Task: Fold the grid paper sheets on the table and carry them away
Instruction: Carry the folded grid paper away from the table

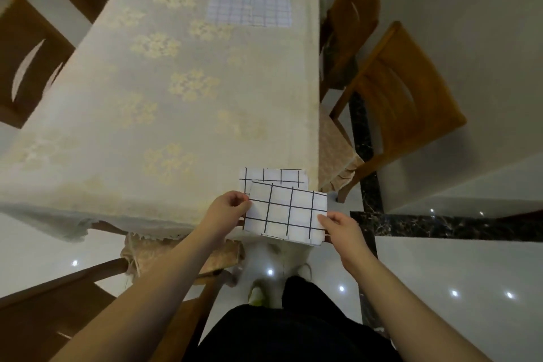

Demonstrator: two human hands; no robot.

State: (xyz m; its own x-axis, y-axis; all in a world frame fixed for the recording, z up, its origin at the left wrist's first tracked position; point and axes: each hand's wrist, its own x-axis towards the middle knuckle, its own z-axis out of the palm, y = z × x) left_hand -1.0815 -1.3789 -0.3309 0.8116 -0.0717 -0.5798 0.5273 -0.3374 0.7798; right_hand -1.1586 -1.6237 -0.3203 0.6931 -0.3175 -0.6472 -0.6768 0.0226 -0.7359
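folded grid sheet (286,214) pinched between left hand (226,209), right hand (340,226)

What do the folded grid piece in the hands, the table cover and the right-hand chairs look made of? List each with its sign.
Folded white piece with black grid lines, held by left hand and right hand: looks like matte paper, possibly cloth; thick layered edges.
Cream floral table cover: woven fabric, frayed hem.
Brown chair: varnished wood, slight sheen.
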